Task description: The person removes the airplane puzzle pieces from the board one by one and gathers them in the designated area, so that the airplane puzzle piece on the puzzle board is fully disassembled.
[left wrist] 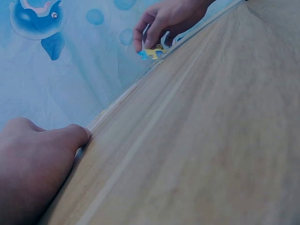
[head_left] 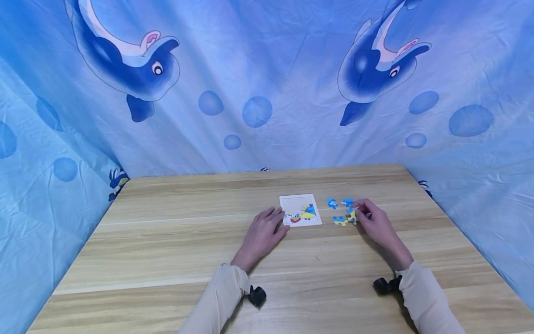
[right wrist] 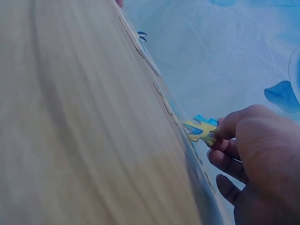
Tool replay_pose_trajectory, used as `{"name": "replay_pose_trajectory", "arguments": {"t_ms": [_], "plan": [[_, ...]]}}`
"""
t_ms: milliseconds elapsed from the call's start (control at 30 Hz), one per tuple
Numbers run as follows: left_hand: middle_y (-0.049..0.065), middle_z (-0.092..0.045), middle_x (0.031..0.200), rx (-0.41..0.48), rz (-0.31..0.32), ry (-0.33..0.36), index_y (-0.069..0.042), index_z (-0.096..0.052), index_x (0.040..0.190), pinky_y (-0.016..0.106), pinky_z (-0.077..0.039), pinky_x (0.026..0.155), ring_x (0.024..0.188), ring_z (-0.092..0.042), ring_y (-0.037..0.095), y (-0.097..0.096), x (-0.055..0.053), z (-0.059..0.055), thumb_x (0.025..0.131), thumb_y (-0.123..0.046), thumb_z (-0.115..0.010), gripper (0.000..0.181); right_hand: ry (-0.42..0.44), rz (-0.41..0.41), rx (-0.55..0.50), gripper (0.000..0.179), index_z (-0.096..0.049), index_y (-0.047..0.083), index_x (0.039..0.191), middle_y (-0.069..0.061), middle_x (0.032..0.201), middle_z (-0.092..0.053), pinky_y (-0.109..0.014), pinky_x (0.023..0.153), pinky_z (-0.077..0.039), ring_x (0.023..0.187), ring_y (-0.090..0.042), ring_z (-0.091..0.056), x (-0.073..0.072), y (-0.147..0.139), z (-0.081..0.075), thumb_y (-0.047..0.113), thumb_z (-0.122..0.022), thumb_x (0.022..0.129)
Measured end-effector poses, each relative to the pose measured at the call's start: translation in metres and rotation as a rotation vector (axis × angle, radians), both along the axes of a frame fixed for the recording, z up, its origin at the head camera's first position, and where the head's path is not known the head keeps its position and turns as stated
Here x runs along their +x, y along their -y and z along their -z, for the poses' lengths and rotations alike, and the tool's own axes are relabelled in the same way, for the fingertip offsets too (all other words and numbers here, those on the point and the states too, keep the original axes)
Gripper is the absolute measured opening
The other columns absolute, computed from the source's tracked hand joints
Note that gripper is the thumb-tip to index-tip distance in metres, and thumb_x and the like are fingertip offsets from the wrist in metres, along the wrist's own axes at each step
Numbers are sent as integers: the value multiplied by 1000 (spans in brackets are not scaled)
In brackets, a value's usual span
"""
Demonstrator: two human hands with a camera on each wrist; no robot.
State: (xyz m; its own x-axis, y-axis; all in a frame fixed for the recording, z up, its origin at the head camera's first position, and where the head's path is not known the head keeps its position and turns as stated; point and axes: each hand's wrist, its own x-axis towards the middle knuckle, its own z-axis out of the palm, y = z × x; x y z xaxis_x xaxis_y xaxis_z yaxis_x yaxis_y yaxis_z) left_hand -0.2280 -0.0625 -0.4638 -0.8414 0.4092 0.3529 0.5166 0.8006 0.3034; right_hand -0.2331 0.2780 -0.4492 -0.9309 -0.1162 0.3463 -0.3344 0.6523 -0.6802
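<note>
Evidently, left hand (head_left: 262,232) touches tray's (head_left: 293,205) left edge, fingers relaxed, thumb apart, by near-left corner. Beyond tray's right edge, in surface's (head_left: 167,241) far right part: loose pieces (head_left: 332,203), then held piece (right wrist: 200,129), pinched in right hand's (head_left: 377,226) fingers. Probably light, stiff, tabs fragile; best gripped by opposite edges.

No lettering, numbers, brands or signs legible in any view. Puzzle board (head_left: 294,205), just right of centre in head view: any print too small to read. Puzzle pieces (head_left: 332,203), farther right: same. Backdrop (head_left: 292,69), upper frame, and wrist cameras (head_left: 257,297), lower frame: nothing readable.
</note>
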Motion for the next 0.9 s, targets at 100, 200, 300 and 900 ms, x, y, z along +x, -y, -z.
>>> {"name": "replay_pose_trajectory", "arguments": {"t_ms": [100,200,300,900], "plan": [[6,-53,140,-1,-1,1,-10,-59,133,43,-35,110,133,-44,24,0,0,0,96,-43,-54,50,1,12,19,18,-59,1,113,-10,93,-60,-19,65,-47,81,-14,-53,2,-3,2,2,-52,96],[6,-53,140,-1,-3,2,-10,-58,133,43,-35,110,134,-43,24,0,0,0,96,-44,-53,50,3,19,32,18,-60,0,111,-9,92,-60,-19,64,-46,79,-14,-53,3,-5,3,2,-53,96],[6,-53,140,2,-3,1,-10,-58,133,43,-35,110,134,-43,24,1,0,1,96,-44,-53,50,9,22,34,17,-61,0,110,-9,90,-60,-20,62,-46,77,-14,-53,5,-6,3,1,-53,95],[6,-54,139,5,2,-8,-10,-59,133,43,-36,109,133,-44,24,0,-1,1,96,-42,-55,49,107,64,66,18,-63,2,110,-7,86,-56,-23,62,-43,76,-18,-51,8,-7,1,9,-57,95]]}}
